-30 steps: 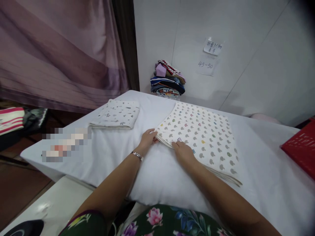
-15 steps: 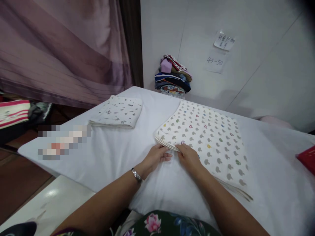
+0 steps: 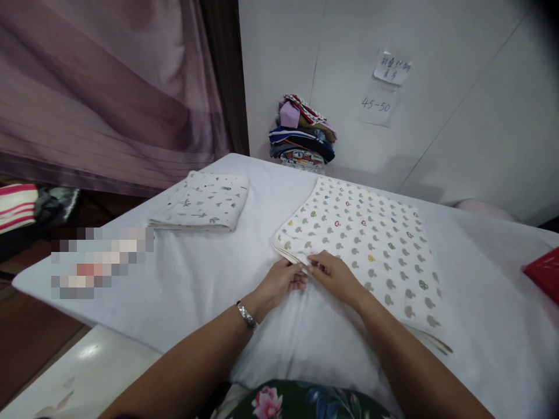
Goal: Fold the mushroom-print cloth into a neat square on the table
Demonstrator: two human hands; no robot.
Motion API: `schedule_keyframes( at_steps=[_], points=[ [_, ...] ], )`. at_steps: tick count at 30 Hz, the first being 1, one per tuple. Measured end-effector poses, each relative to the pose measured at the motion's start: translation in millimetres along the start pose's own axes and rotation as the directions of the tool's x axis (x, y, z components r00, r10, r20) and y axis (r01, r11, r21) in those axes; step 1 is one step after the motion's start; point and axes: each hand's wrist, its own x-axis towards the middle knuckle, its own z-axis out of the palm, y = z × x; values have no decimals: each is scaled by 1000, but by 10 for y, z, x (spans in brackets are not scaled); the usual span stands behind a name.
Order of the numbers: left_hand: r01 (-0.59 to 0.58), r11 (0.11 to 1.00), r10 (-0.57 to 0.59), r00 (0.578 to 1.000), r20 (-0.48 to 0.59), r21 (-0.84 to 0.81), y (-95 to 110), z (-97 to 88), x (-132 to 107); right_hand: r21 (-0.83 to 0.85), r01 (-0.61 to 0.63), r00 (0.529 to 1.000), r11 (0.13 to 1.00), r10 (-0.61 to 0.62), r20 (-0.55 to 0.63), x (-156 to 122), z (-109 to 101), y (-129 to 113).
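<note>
White patterned cloth (image 3: 379,233) lies layered; left hand (image 3: 279,283) and right hand (image 3: 336,276) pinch its near-left edge, apparently sorting layers; next likely needs even grip.

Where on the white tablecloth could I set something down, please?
The white tablecloth lies bare between the grey-print cloth and the mushroom-print cloth, and between the latter and the red item at right. It is crowded at the mushroom-print cloth's near edge, where the left hand and right hand are.
</note>
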Motion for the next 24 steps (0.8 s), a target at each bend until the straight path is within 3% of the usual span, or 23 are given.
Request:
schedule_keyframes(
  at_steps=[7, 13, 19, 24],
  points=[
    [-19, 1000, 19, 1000, -7, 5, -28, -1, 18, -42, 50, 998, 998, -52, -44, 89, 58, 15],
    [-6, 1000, 6, 1000, -29, 14, -21, 13, 8, -126, 164, 982, 978, -174, -73, 48, 111, 56],
    [-32, 999, 32, 999, -18, 11, -43, -7, 17, -247, 197, 977, 949, -212, -36, 3, 156, 59],
    [-46, 999, 46, 999, 9, 27, -36, -17, 12, -153, 191, 977, 970, -203, -61, 32, 191, 130]
  ],
)
